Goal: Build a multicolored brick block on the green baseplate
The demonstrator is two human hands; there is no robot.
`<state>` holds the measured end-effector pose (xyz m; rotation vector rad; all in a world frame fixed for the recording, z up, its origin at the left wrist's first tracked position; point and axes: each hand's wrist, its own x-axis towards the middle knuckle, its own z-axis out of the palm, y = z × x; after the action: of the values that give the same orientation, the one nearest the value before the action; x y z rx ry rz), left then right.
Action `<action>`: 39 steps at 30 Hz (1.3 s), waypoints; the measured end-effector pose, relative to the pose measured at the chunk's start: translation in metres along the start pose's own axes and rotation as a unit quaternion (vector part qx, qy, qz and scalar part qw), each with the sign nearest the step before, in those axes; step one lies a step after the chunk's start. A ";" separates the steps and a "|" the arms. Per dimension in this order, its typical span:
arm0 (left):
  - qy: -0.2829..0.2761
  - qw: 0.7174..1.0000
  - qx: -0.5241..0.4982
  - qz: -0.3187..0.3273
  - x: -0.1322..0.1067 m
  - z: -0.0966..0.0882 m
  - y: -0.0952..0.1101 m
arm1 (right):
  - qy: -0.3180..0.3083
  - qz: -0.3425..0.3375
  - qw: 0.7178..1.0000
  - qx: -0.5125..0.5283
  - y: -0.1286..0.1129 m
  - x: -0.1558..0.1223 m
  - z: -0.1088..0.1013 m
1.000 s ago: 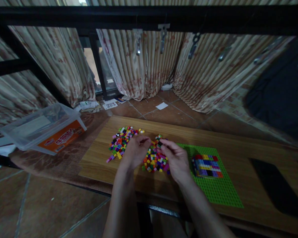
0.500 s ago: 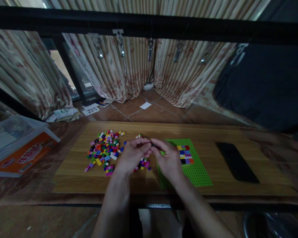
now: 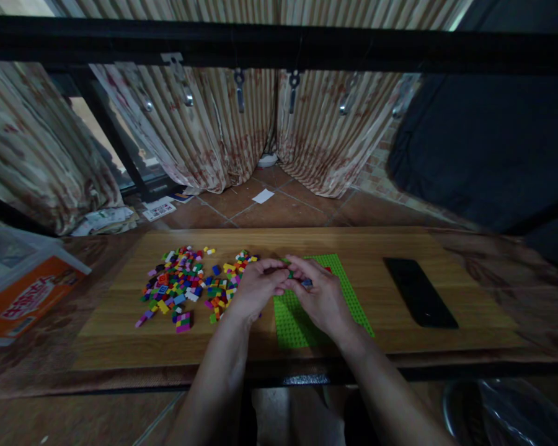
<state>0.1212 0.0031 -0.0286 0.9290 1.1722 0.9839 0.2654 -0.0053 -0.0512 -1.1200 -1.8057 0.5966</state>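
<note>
My left hand (image 3: pixel 255 290) and my right hand (image 3: pixel 317 293) meet above the green baseplate (image 3: pixel 302 319) on the wooden board (image 3: pixel 121 316). Both are curled in a pinch around small bricks (image 3: pixel 295 277) held between the fingertips; a bit of green and blue shows there. My right hand covers the stacked coloured block on the baseplate. A scattered pile of small coloured bricks (image 3: pixel 181 286) lies on the board to the left of my left hand.
A black phone (image 3: pixel 419 292) lies flat on the board at the right. A clear plastic box with an orange label (image 3: pixel 13 291) stands at the far left. Curtains (image 3: pixel 223 136) and a black metal bar (image 3: pixel 279 46) are behind; tiled floor lies beyond.
The camera view has swung right, so the board and the pile sit further left. My hands have come together from over the brick pile to above the baseplate, and now cover the coloured block.
</note>
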 end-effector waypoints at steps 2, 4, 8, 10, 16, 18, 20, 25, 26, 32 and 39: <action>0.001 1.000 0.007 0.012 0.001 0.004 0.000 | 0.000 0.007 1.000 0.007 0.001 -0.001 -0.004; -0.001 1.000 0.010 0.020 0.002 0.007 -0.001 | 0.000 0.013 1.000 0.010 0.002 -0.001 -0.008; -0.016 0.999 0.010 0.033 0.004 0.012 -0.004 | -0.012 0.019 1.000 -0.006 0.003 -0.001 -0.016; -0.020 0.999 0.009 0.038 0.005 0.015 -0.005 | -0.019 0.008 1.000 -0.023 0.002 0.000 -0.020; -0.035 0.999 -0.011 0.027 0.004 0.023 -0.004 | -0.020 -0.010 0.999 -0.049 0.004 0.004 -0.031; -0.028 1.000 -0.006 0.009 0.004 0.023 -0.002 | -0.016 -0.002 0.999 -0.050 0.008 0.005 -0.034; 0.013 1.000 0.012 0.011 0.006 0.021 -0.002 | -0.019 0.004 0.998 -0.062 0.013 0.007 -0.036; 0.074 0.995 0.051 0.035 0.014 0.014 -0.008 | -0.043 0.018 0.996 -0.082 0.023 0.010 -0.038; 0.071 0.995 0.063 0.044 0.015 0.013 -0.011 | -0.047 0.020 0.995 -0.083 0.024 0.010 -0.038; 0.058 0.972 0.179 0.140 0.024 0.014 -0.024 | -0.071 0.021 0.995 -0.067 0.027 0.013 -0.039; 0.014 0.977 0.159 0.140 0.031 0.026 -0.029 | -0.080 0.030 0.995 -0.057 0.031 0.013 -0.040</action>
<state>0.1535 0.0218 -0.0616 1.3690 1.2678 1.0525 0.3119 0.0191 -0.0502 -1.2369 -1.9693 0.6424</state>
